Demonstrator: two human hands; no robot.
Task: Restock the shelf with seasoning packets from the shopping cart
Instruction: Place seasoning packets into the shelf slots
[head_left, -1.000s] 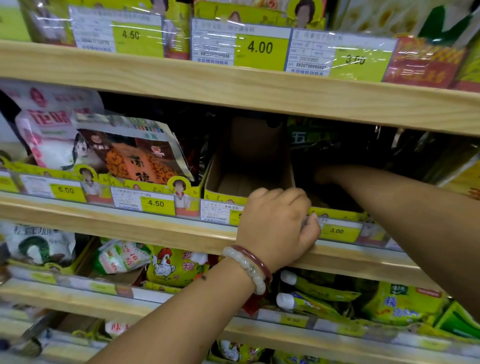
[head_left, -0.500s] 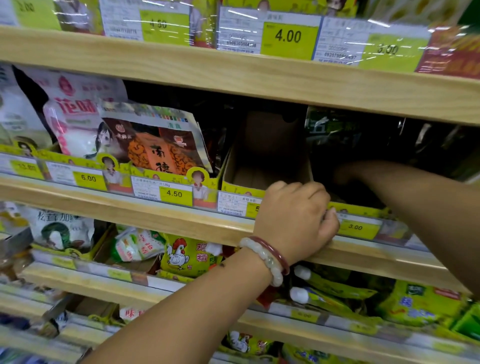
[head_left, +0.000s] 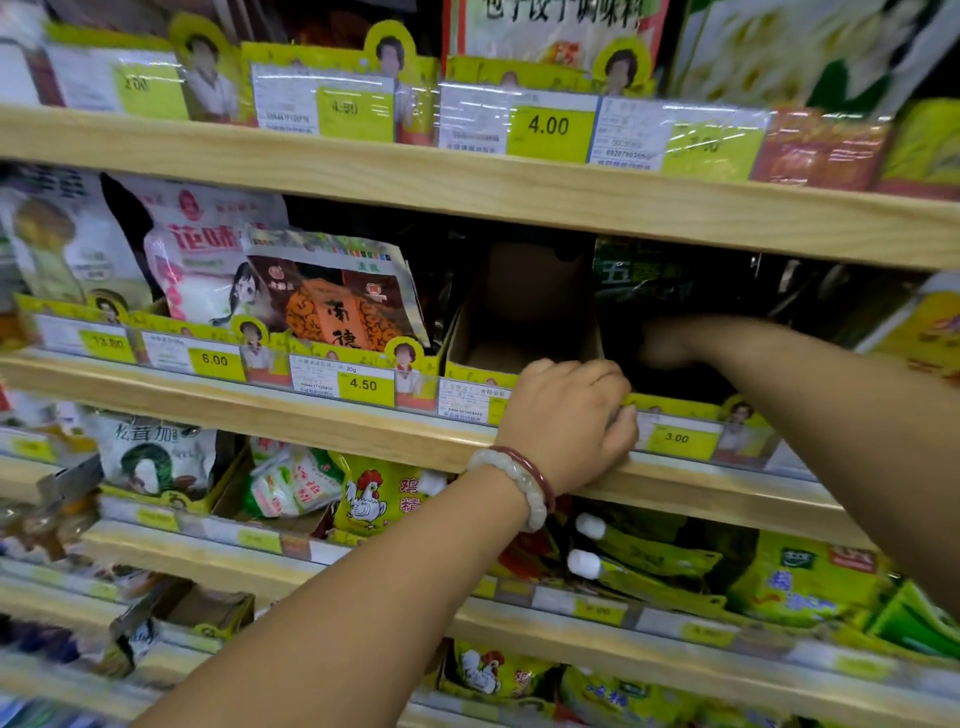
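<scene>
My left hand (head_left: 571, 415), with a bead bracelet at the wrist, grips the front rail of the middle shelf (head_left: 363, 431), fingers curled over the price strip beside the 3.00 tag (head_left: 678, 439). My right hand (head_left: 667, 343) reaches deep into a dark slot, among dark green seasoning packets (head_left: 644, 280). It is blurred and in shadow, so its fingers and anything it holds are hidden. An empty brown cardboard display box (head_left: 524, 312) stands just left of that slot. The shopping cart is out of view.
An orange-and-brown packet (head_left: 337, 312) and a white-and-pink bag (head_left: 202, 260) fill the slots to the left. The wooden shelf above (head_left: 467, 187) overhangs closely. Yellow chicken-print packets (head_left: 374, 499) and green-yellow pouches (head_left: 800, 582) lie on the shelf below.
The view has drifted slightly across the shelf. Both hands keep their places: the left on the rail, the right inside the dark slot.
</scene>
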